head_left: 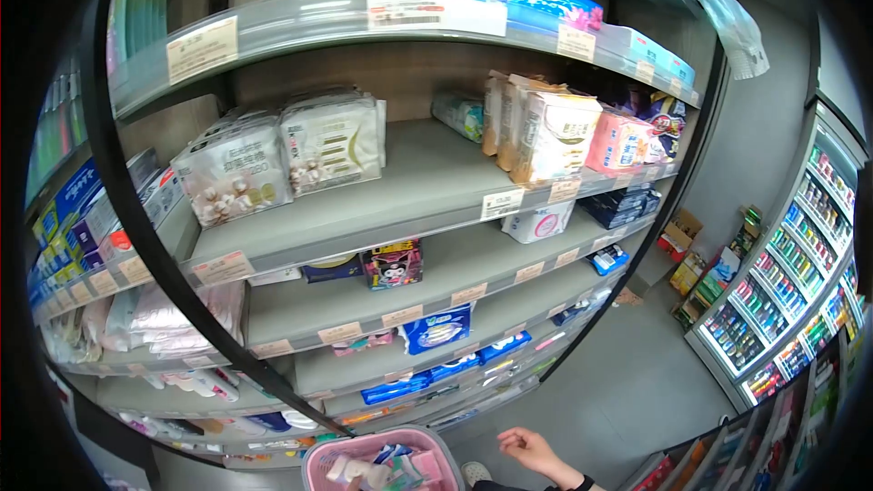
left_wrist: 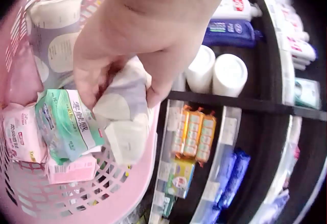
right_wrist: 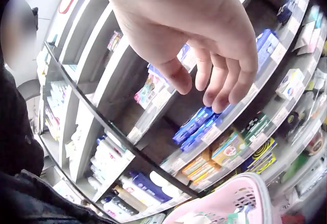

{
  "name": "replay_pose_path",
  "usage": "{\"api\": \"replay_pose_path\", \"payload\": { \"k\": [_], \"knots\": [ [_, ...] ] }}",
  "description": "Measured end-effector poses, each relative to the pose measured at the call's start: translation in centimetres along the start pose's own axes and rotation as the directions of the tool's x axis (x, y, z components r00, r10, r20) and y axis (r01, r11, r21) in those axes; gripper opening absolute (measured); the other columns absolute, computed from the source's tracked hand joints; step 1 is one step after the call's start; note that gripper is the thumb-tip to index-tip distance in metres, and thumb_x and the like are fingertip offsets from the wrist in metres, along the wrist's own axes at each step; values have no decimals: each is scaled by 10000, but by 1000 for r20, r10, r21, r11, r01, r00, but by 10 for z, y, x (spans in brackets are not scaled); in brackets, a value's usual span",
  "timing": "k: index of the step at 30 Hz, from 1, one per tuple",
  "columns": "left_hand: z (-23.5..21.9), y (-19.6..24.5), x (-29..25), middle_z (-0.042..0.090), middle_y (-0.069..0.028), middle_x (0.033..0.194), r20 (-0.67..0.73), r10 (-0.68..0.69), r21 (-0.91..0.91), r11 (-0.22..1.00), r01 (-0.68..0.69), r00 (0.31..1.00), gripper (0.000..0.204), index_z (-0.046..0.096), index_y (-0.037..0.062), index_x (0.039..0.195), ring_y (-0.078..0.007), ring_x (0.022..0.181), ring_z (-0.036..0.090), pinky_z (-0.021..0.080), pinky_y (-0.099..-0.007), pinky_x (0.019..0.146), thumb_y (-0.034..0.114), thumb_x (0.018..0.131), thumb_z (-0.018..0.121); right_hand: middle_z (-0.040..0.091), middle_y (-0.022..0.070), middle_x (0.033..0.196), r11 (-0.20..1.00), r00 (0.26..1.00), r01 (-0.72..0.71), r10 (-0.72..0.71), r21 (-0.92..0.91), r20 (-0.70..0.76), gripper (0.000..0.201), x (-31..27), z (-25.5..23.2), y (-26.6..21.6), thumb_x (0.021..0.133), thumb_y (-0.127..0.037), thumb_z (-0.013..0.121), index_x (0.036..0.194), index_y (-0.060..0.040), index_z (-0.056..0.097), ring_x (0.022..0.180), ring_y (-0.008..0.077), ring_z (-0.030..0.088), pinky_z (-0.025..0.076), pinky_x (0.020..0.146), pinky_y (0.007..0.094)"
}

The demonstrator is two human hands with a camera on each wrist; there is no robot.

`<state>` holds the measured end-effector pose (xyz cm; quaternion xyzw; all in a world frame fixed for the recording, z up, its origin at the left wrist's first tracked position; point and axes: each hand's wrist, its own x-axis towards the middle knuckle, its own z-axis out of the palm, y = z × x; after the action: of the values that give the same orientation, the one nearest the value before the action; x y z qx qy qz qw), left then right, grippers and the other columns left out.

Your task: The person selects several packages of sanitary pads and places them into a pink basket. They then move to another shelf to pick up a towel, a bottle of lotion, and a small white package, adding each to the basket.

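Observation:
In the left wrist view the left hand [left_wrist: 148,45] grips a grey-and-white package [left_wrist: 122,104] between thumb and fingers, inside a pink basket [left_wrist: 138,185]. Beside it lie a green pack [left_wrist: 69,124], pink packs [left_wrist: 23,134] and another grey-and-white package [left_wrist: 56,45]. The head view has the basket [head_left: 314,468] at the bottom, the left hand barely visible there. To the basket's right, the right hand [head_left: 532,453] hangs in the air. The right wrist view shows that hand [right_wrist: 189,40] holding nothing, its fingers loosely bent.
Shelves [head_left: 409,177] with white packs [head_left: 332,141], a beige pack [head_left: 555,136] and blue packs [head_left: 441,329] stand in front of the person. Grey floor [head_left: 591,382] runs right towards a lit display rack [head_left: 782,273]. A black post [head_left: 150,209] crosses the shelf front at left.

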<state>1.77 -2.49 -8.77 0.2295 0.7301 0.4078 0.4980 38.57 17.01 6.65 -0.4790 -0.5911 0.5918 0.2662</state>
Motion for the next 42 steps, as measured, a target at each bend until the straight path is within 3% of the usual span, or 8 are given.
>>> {"api": "replay_pose_path", "payload": {
  "k": [3,16,21,23,26,32,36,42],
  "knots": [
    [-3,-8,-23,613,-37,1084,110,-165,-331,924,192,980,373,566,98,1280,-171,950,561,470,-342,800,277,957,514,649,85,1050,996,987,-1,16,-91,159,438,3,30,-21,862,-150,698,1252,-37,535,868,126,629,507,789,263],
    [56,94,-23,649,-59,1128,738,192,-156,981,-113,648,427,584,-11,1248,-152,1039,601,478,-292,895,102,856,709,584,155,1141,958,914,136,-24,-251,404,837,-10,72,-49,756,-335,818,1411,-69,371,1060,252,577,470,904,341],
    [25,-8,44,642,-143,1130,47,-6,-14,1000,6,999,528,558,-12,1226,-241,1053,616,489,-392,881,270,812,723,604,139,1066,949,977,9,59,-314,207,841,-16,60,-49,703,-302,853,1362,-44,400,992,237,597,479,864,337],
    [4,-31,45,621,-206,1136,-410,11,484,850,207,912,673,552,-12,1217,-329,1114,586,481,-443,915,333,685,778,639,203,1047,944,990,-15,61,-331,128,838,-18,54,-56,699,-344,842,1339,-64,380,1007,344,638,495,861,396],
    [-9,-70,49,546,-264,1245,-679,-155,415,725,550,718,831,501,-43,1257,-406,1158,542,468,-470,950,372,598,792,638,204,1056,939,992,-29,68,-343,103,842,-22,50,-62,700,-343,842,1342,-62,376,1010,345,636,494,859,395],
    [-28,-66,29,350,-318,1429,-368,-334,532,690,491,868,1022,337,-105,1364,-451,1340,351,284,-456,1127,443,610,754,635,206,1065,927,986,-60,112,-369,122,860,-20,54,-64,701,-351,841,1347,-33,371,1035,350,629,487,875,391],
    [-17,-116,43,369,-323,1423,-531,-145,566,673,477,835,969,432,-75,1341,-433,1385,285,189,-480,1161,483,612,741,631,211,1071,919,985,-40,102,-393,138,863,-15,54,-62,703,-362,838,1348,-27,372,1044,353,625,484,881,392],
    [-21,-104,47,431,-271,1409,-196,-331,946,184,267,923,931,477,15,1362,-408,1377,305,152,-510,1164,534,626,714,620,226,1094,925,985,-41,100,-378,137,857,-10,51,-64,704,-368,836,1343,-27,377,1046,361,621,484,884,397]
  ]
}}
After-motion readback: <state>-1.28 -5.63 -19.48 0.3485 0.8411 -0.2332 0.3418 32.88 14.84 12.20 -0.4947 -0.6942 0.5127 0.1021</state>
